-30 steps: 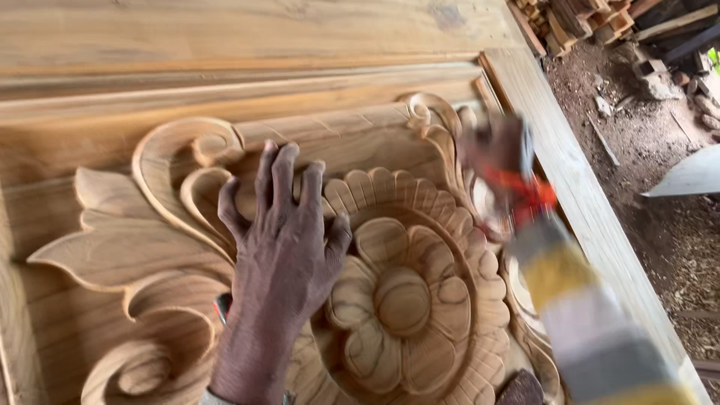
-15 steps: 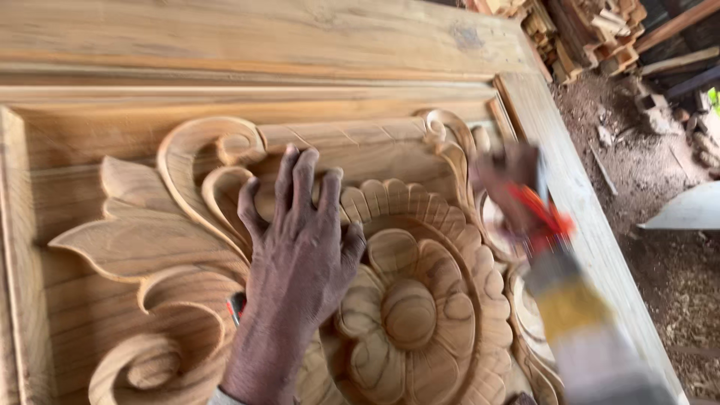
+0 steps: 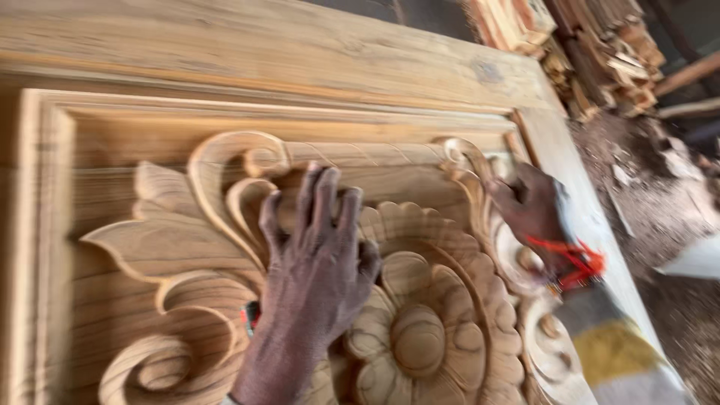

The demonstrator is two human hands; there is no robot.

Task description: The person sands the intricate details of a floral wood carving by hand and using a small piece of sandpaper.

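Observation:
A large pale wooden panel (image 3: pixel 300 60) lies flat, carved in relief with a round flower (image 3: pixel 418 341) and curling leaf scrolls (image 3: pixel 225 161). My left hand (image 3: pixel 315 262) rests flat on the carving just left of the flower, fingers spread and pointing away from me, holding nothing. My right hand (image 3: pixel 532 214) is at the scroll on the flower's right edge, fingers curled against the wood. It is blurred, so I cannot tell whether it holds anything. A red cord (image 3: pixel 577 262) circles that wrist above a striped yellow and grey sleeve.
The panel's raised frame runs along the top and the right side. Beyond its right edge is dirt ground (image 3: pixel 660 195) with chips. A heap of wood offcuts (image 3: pixel 600 52) sits at the top right, and a pale flat sheet (image 3: pixel 697 259) lies on the ground.
My right hand has dropped lower along the right-hand scroll, nearer the flower. My left hand stays flat on the same spot. The view has shifted slightly.

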